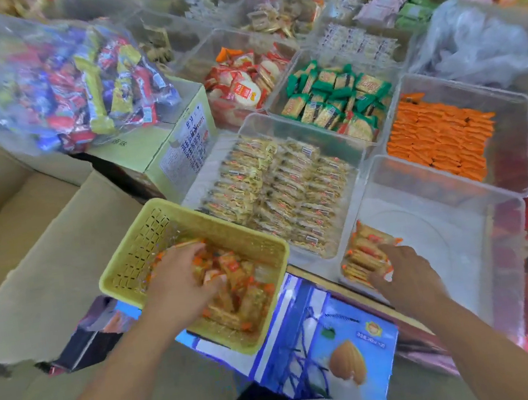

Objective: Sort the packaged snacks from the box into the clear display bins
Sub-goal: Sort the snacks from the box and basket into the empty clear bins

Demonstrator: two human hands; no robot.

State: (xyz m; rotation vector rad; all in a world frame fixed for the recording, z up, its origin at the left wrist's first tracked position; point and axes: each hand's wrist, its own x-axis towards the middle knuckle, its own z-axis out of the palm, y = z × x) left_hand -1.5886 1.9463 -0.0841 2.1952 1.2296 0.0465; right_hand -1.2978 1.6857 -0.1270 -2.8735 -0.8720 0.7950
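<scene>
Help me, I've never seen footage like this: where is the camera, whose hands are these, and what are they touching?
There is no machine here. One camera, worn on the person's head, looks down at their two bare hands. The left hand reaches into a yellow basket and grips some snack packets. The right hand touches a small stack of similar packets in a nearly bare clear bin. Bins further off hold green packets and orange packets.
</scene>
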